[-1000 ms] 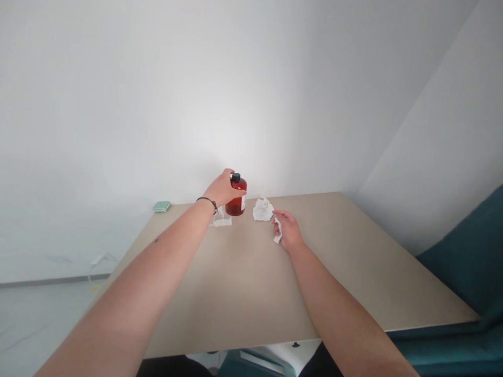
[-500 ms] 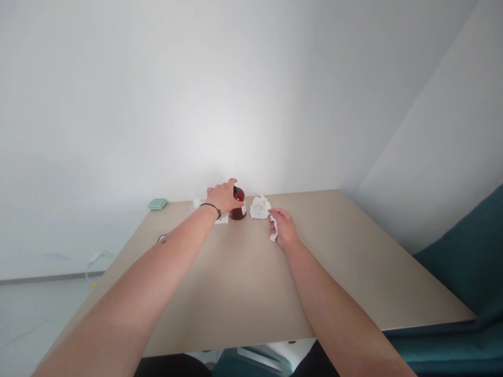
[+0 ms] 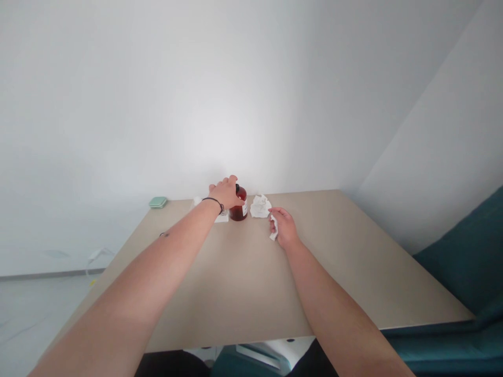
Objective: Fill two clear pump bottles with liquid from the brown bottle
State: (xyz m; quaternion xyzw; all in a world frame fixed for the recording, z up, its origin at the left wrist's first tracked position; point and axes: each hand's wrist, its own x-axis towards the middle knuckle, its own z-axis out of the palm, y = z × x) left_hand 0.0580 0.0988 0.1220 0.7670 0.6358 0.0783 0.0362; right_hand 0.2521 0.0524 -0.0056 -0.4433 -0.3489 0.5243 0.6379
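Observation:
A small amber bottle (image 3: 239, 208) with a black cap and a white label stands on the beige table (image 3: 243, 277) near its far edge. My left hand (image 3: 225, 192) is wrapped over the bottle's top and left side. A black band circles that wrist. My right hand (image 3: 283, 228) rests on the table to the right, fingers closed on a small piece of white tissue (image 3: 274, 229). Between the bottle and that hand lies a crumpled white tissue (image 3: 261, 206). Another white tissue (image 3: 221, 217) lies flat just left of the bottle, partly hidden by my left wrist.
A small green flat object (image 3: 157, 202) sits at the table's far left corner. A white wall stands right behind the table. A teal sofa (image 3: 463, 283) is at the right. A white cable (image 3: 96, 256) lies on the floor at the left.
My left hand has lowered the amber bottle from above the table onto its surface and still covers its top. My right hand has stayed put with its tissue.

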